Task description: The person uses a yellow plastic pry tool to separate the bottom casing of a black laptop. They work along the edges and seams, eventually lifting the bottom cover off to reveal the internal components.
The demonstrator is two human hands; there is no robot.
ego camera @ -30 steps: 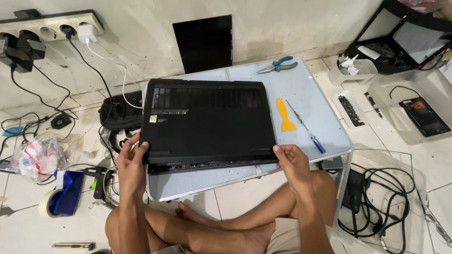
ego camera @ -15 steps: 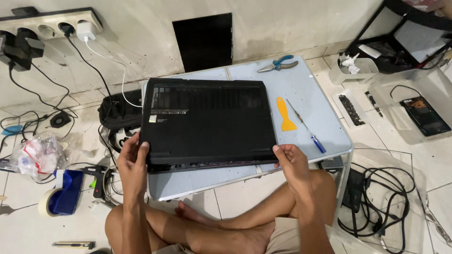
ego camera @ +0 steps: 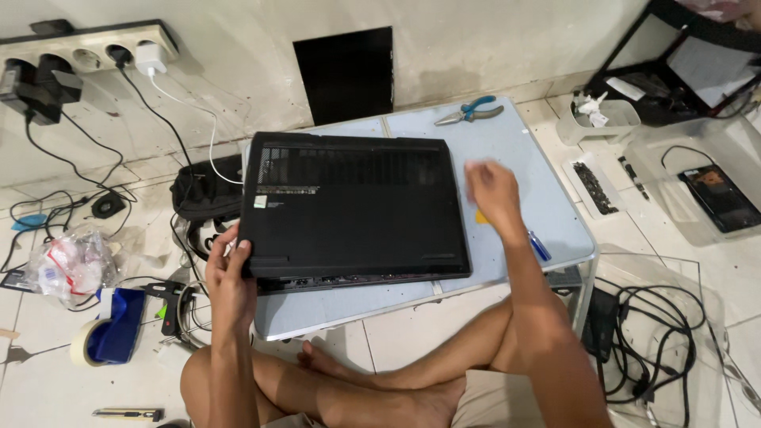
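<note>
laptop (ego camera: 357, 206) on table (ego camera: 515, 150), pliers (ego camera: 469, 111) behind

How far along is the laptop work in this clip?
Early. Done: the laptop lies bottom-up on the small table. In hand: the left hand grips its near-left corner; the right hand, blurred, hovers over the tools beside it. Left: the bottom cover looks unopened.

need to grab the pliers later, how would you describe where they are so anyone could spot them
Start at the low pale blue table that carries the upturned black laptop. Look past the laptop's far right corner, near the table's back edge by the wall. The pliers lie there alone, the only tool with blue handles and bare metal jaws.
</note>
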